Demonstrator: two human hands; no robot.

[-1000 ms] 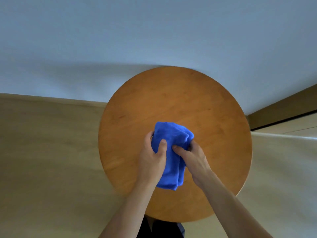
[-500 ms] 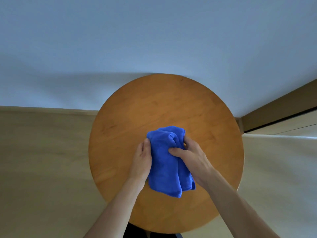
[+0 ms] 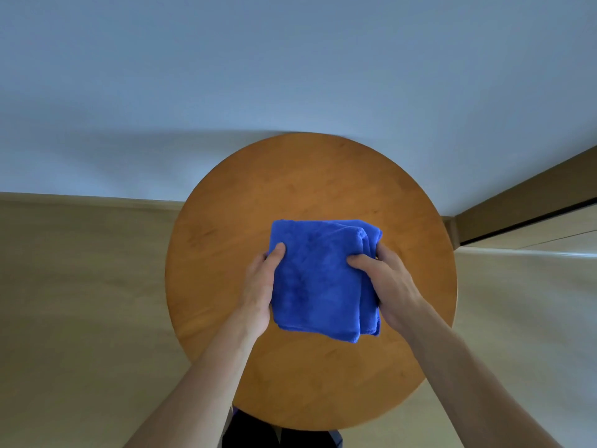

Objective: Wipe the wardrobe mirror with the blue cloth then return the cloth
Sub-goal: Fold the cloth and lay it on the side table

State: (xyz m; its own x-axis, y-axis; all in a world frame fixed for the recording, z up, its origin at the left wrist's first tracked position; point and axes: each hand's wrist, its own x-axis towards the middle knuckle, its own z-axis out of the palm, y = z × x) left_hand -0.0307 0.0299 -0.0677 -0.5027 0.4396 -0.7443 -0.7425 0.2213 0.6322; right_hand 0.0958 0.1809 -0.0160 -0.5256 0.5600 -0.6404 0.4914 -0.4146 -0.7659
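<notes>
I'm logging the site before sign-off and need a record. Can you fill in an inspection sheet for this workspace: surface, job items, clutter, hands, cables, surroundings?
Surface: round wooden table, seen from above.
Job's things: blue cloth, folded, held over the table; whether it touches the top cannot be told.
Clutter: nothing seen.
Grippers: left hand grips the cloth's left edge, thumb on top; right hand grips its right edge.
Cables: nothing seen.
Surroundings: pale wall behind the table, light floor, brown trim at right.
</notes>
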